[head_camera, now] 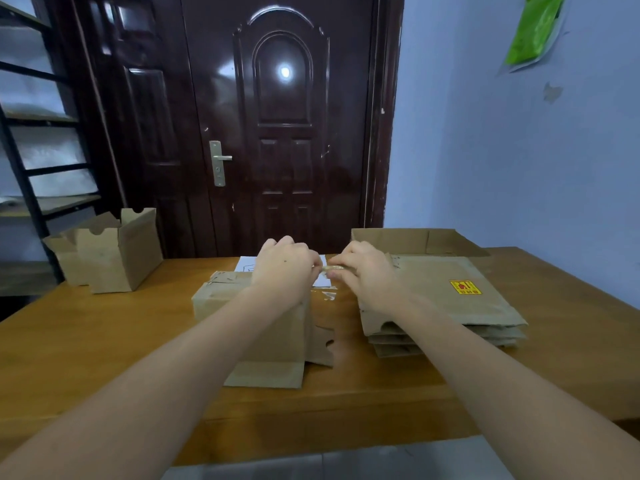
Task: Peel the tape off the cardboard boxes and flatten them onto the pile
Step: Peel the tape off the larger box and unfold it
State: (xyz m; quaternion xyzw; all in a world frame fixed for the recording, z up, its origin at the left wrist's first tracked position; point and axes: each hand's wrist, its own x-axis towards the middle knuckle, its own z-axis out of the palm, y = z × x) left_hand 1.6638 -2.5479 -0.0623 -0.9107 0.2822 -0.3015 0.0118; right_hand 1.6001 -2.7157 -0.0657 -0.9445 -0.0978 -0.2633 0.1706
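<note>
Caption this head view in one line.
Both hands, left hand and right hand, pinch clear tape above a brown cardboard box.

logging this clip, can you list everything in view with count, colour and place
cardboard box: 1, brown, table centre, under the hands
tape strip: 1, clear, pinched between both hands
flattened boxes pile: 1, brown, yellow-red sticker, table right
open boxes: 2, brown, table's far left
open tray box: 1, brown, behind the pile
paper sheet: 1, white, behind the centre box
table: 1, wooden
door: 1, dark brown, behind
shelving: 1, black, left
green bag: 1, right wall
left hand, right hand: 2, above the box
</note>
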